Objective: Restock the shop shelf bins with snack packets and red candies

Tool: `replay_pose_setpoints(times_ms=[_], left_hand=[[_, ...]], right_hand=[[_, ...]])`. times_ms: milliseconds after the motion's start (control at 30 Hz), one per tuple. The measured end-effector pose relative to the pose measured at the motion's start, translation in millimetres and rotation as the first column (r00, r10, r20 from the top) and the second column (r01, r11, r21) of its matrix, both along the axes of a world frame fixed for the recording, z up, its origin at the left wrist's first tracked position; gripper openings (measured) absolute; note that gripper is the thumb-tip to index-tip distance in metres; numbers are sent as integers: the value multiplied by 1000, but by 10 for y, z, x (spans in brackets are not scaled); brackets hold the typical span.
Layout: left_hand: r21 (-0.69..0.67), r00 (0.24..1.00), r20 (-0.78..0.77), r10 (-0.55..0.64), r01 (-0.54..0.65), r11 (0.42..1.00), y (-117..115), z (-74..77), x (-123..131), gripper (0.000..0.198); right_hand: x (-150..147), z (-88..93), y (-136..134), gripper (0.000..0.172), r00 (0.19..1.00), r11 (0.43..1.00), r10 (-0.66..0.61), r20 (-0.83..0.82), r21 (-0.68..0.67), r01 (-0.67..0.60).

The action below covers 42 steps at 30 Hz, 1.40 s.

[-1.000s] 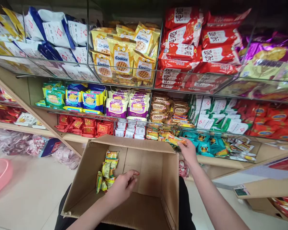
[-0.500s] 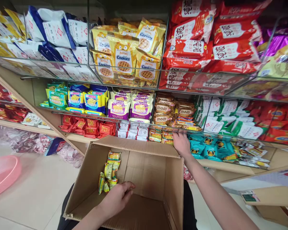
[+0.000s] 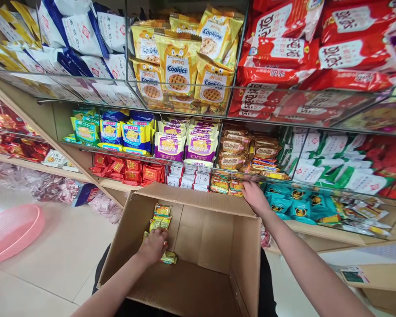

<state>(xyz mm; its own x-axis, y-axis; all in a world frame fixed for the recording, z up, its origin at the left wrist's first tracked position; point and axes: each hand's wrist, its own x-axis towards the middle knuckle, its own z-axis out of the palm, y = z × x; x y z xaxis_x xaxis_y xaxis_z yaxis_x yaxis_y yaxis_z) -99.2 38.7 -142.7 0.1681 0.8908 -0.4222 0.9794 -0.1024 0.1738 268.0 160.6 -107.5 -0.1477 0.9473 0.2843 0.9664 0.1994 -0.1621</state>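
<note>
Yellow packets (image 3: 163, 210) were partly covered by left hand (image 3: 154, 245), right hand (image 3: 256, 198) farther; neither grip could be told.

Carton (image 3: 214, 237) open from above at right; far flap (image 3: 198, 200) fronts bottom shelf (image 3: 317, 229), clearance unclear.

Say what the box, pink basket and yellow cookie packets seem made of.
Box: matte brown cardboard, by its creased panels and worn edges. Pink basket: probably plastic, smooth-rimmed with mesh. Yellow cookie packets: glossy film, creased with highlights; plastic or foil unclear.
</note>
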Motion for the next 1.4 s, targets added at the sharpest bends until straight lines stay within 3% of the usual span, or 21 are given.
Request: replay_pose_setpoints(times_ms=[100, 167, 400, 500, 567, 633, 733, 833, 900, 967, 1033, 1133, 1233, 1300, 1400], left_hand=[[-185, 993, -84, -78, 61, 981, 32, -115, -63, 58], [-221, 992, -64, -106, 90, 971, 34, -181, -59, 62], [-187, 991, 62, -115, 125, 975, 113, -241, -81, 22], [-184, 988, 115, -99, 120, 976, 148, -177, -159, 10], [-147, 977, 212, 1, 30, 989, 138, -71, -167, 4], [-88, 889, 429, 161, -136, 987, 89, 109, -97, 17], [-127, 524, 795, 306, -349, 928, -28, 489, 163, 29], [-384, 126, 879, 460, -385, 839, -130, 861, 492, 34], [-463, -11, 870, 492, -360, 810, -176, 1040, 662, 35], [-463, -58, 878, 474, -345, 816, -201, 1158, 762, 34], [-425, -54, 901, 430, -300, 854, -203, 1235, 801, 31], [-351, 15, 933, 358, -169, 921, -188, 1317, 805, 28], [-294, 46, 952, 303, -132, 946, -206, 1377, 822, 22], [-307, -10, 951, 309, -142, 941, -244, 1399, 849, 22], [-427, -122, 901, 416, -97, 899, -301, 1401, 890, 34]], right_hand=[[33, -5, -171, 27, 987, 992, 31, -160, 123, -11], [66, -38, -373, 27, 957, 983, 42, -288, 186, 13], [216, -234, -1199, 28, 829, 977, -131, -544, 73, 202], [250, -178, -1449, 28, 741, 955, -240, -627, -16, 296], [190, -45, -1598, 28, 696, 932, -278, -662, -11, 362], [19, 134, -1746, 25, 676, 914, -264, -688, 45, 403], [-442, 385, -1926, 19, 669, 949, -146, -729, 89, 303], [-979, 539, -1976, 30, 551, 993, -107, -827, -112, 24], [-1245, 600, -1932, 43, 396, 961, -172, -902, -242, -132], [-1381, 650, -1867, 41, 275, 930, -249, -929, -309, -201], [-1401, 690, -1822, 33, 251, 916, -270, -930, -328, -231], [-1322, 699, -1816, 29, 330, 930, -183, -926, -272, -247], [-1232, 652, -1835, 27, 399, 978, -48, -916, -125, -169], [-1186, 632, -1839, 28, 455, 991, 80, -887, 23, -130], [-1148, 660, -1850, 30, 540, 970, 241, -806, 190, -149]])
